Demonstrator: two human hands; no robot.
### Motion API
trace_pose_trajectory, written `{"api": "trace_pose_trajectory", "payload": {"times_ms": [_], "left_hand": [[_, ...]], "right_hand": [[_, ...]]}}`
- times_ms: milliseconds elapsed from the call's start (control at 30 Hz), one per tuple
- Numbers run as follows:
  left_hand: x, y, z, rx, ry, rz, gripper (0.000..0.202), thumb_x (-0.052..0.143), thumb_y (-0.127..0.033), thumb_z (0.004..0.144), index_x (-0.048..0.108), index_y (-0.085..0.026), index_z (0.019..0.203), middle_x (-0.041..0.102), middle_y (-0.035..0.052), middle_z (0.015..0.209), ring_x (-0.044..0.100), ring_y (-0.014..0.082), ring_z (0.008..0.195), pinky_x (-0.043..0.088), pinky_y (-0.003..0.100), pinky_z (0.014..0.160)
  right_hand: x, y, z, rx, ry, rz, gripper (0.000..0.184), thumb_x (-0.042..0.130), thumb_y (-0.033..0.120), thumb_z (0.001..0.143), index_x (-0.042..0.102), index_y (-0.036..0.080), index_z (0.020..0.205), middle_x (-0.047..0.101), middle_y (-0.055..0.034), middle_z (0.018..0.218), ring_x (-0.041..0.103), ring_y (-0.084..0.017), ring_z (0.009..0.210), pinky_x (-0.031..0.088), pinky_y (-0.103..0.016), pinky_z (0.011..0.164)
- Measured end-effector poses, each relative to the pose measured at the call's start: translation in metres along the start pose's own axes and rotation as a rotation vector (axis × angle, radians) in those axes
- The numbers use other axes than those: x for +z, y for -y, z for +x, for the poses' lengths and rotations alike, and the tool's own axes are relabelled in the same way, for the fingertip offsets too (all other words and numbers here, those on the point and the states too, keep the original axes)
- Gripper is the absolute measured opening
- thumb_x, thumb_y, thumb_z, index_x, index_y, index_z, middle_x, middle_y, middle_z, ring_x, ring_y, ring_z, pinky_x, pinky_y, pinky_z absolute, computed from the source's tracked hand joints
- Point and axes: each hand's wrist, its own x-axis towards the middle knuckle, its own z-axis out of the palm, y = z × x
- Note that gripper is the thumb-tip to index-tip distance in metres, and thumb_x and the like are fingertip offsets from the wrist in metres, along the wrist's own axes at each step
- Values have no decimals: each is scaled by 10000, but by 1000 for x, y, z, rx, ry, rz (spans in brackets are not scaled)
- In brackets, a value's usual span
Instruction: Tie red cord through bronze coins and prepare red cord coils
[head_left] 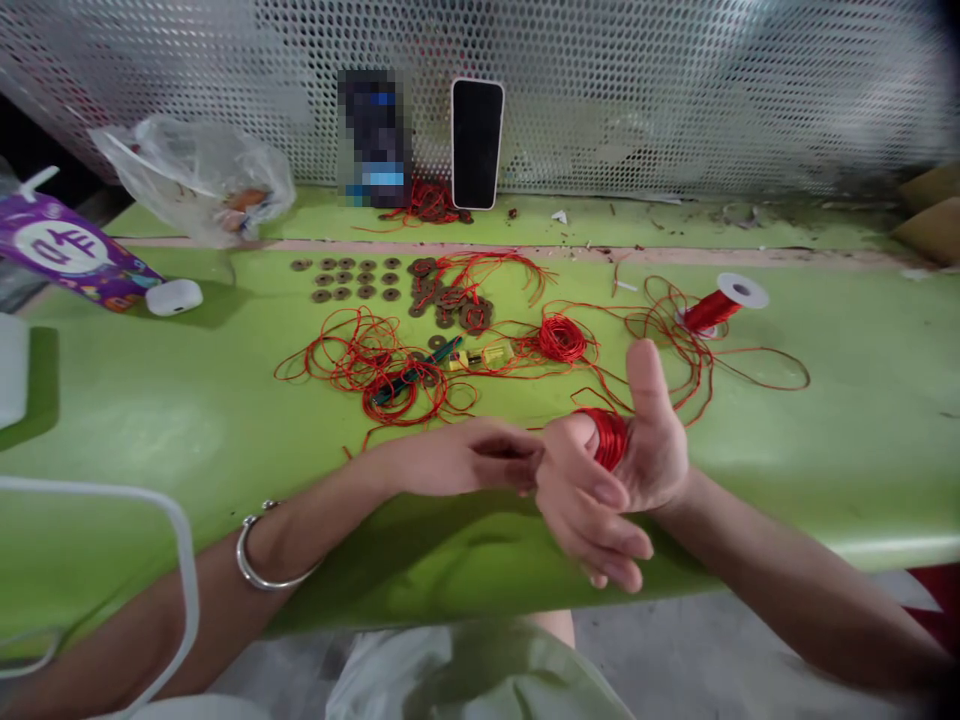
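Note:
Red cord (611,438) is wound in several turns around my right hand (656,465), across the palm beside the raised thumb. The fingers of that hand are curled loosely inward. My left hand (457,455) reaches in from the left, its fingers bent and close together against the back of the right fingers. Its fingertips are hidden, so what they pinch cannot be made out. Just beyond the hands lies a round bundle of red cord (562,338). A spool of red cord (712,308) stands tilted at the right, with loose loops around it.
Round metal coins with holes (366,278) lie in rows, next to a pile of corded coins (450,297). Dark green snips (416,370) rest on tangled cord beside a yellow lighter (480,356). A phone (477,145) leans on the perforated panel; a plastic bag (202,180) sits left.

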Motion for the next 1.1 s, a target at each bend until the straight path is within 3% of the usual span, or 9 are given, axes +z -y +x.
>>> {"api": "trace_pose_trajectory", "payload": {"times_ms": [133, 233, 333, 500, 633, 767, 867, 967, 1100], "left_hand": [[-5, 0, 3, -12, -106, -38, 170, 514, -273, 841, 599, -140, 778, 582, -1, 751, 522, 126, 718, 414, 220, 647], [-9, -2, 4, 17, -226, 63, 236, 564, -346, 838, 593, -145, 718, 561, -13, 692, 513, 122, 684, 405, 220, 639], [-11, -2, 2, 105, -330, 167, 204, 556, -302, 858, 606, -154, 725, 598, -4, 739, 547, 130, 736, 430, 247, 730], [-4, -3, -2, 161, -510, 541, 158, 556, -290, 879, 655, -196, 799, 651, 24, 945, 548, 201, 990, 310, 440, 1015], [5, -6, -5, 146, -628, 845, 166, 562, -293, 884, 679, -231, 784, 620, 16, 1148, 403, 270, 1232, 156, 553, 1107], [14, -7, -8, 193, -769, 1153, 197, 558, -279, 890, 662, -232, 730, 551, 0, 1289, 311, 311, 1312, 64, 582, 1131], [21, -6, -10, 224, -837, 1344, 182, 539, -255, 901, 639, -221, 753, 531, 6, 1333, 401, 331, 1214, 203, 584, 1050], [30, -4, -12, 221, -880, 1324, 142, 518, -250, 918, 653, -249, 873, 561, 10, 1299, 489, 299, 1044, 327, 501, 896], [38, 1, -11, 303, -845, 1213, 165, 502, -232, 933, 658, -286, 936, 634, -2, 1179, 512, 266, 1003, 311, 444, 853]], "right_hand": [[-3, 0, -5, 194, -179, -91, 1049, -144, 842, 666, 607, 115, 757, 548, -53, 501, 566, -166, 479, 528, -329, 556], [-5, -3, -7, 286, -222, -154, 1035, -133, 848, 670, 594, 116, 754, 570, -71, 539, 614, -198, 565, 540, -367, 630], [-7, -4, -7, 349, -226, -221, 1011, -115, 849, 686, 580, 119, 760, 612, -95, 613, 634, -202, 603, 539, -375, 664], [-9, -3, -6, 421, -243, -319, 981, -112, 814, 733, 578, 117, 756, 622, -97, 639, 638, -187, 621, 534, -358, 683], [-10, -2, -2, 462, -287, -404, 950, -15, 844, 740, 589, 112, 759, 568, -48, 581, 576, -142, 526, 514, -310, 605], [-16, -6, 0, 362, -507, -551, 766, 178, 820, 796, 524, 145, 687, 486, 4, 580, 474, -98, 478, 444, -253, 492], [-22, -10, -2, 228, -732, -721, 649, 246, 765, 839, 422, 181, 619, 405, 28, 557, 390, -93, 491, 358, -224, 450], [-24, -11, -3, 165, -836, -861, 587, 255, 704, 884, 384, 193, 627, 340, 42, 562, 311, -93, 507, 293, -226, 463], [-19, -4, 1, -6, -918, -885, 539, 322, 681, 885, 442, 192, 692, 333, 39, 616, 317, -104, 547, 310, -234, 506]]}}
